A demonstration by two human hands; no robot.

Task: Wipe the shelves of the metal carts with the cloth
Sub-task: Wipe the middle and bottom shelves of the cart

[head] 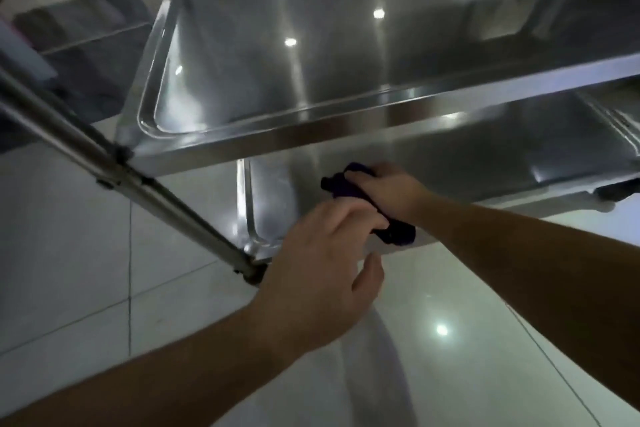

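Note:
A stainless steel cart fills the upper half of the head view, with a middle shelf (277, 80) and a bottom shelf (485, 163) under it. A dark purple cloth (341, 185) lies on the bottom shelf near its front left part. My right hand (388, 189) presses on the cloth and grips it. My left hand (325, 263) is at the shelf's front edge, its fingertips touching the cloth's near end, thumb spread out below. Part of the cloth is hidden under both hands.
The cart's slanted metal leg (138, 180) runs from the left edge down to a caster (252, 274). Glossy white floor tiles (450, 340) lie below. Another cart or shelf (86, 31) shows blurred at the upper left.

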